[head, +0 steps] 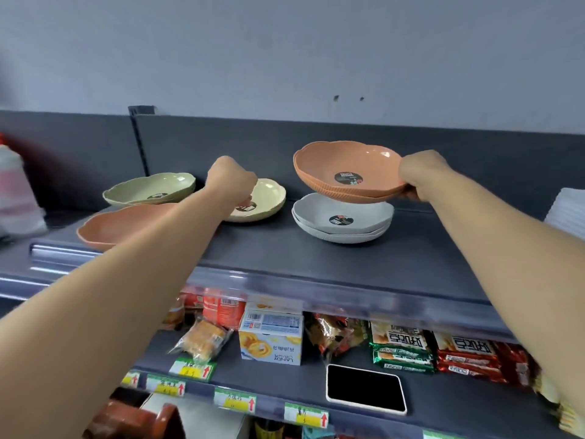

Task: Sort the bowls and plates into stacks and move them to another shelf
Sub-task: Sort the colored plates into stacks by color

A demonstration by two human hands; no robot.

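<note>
My right hand point(418, 177) grips the right rim of two stacked orange bowls point(345, 167) and holds them in the air just above a stack of grey bowls point(342, 221) on the dark top shelf point(316, 258). My left hand point(231, 182) is curled over the near left edge of a cream bowl point(269, 198) at the shelf's middle. Its fingers are hidden, so I cannot tell whether they grip the bowl. A green bowl stack point(152, 190) sits at the back left, and another orange bowl point(126, 224) lies in front of it, partly behind my left forearm.
A dark back panel point(316, 134) closes the shelf behind the bowls. White items point(566, 210) lie at the far right, a plastic bag point(15, 198) at the far left. The lower shelf holds snack packs, a biscuit box point(270, 337) and a phone point(365, 388).
</note>
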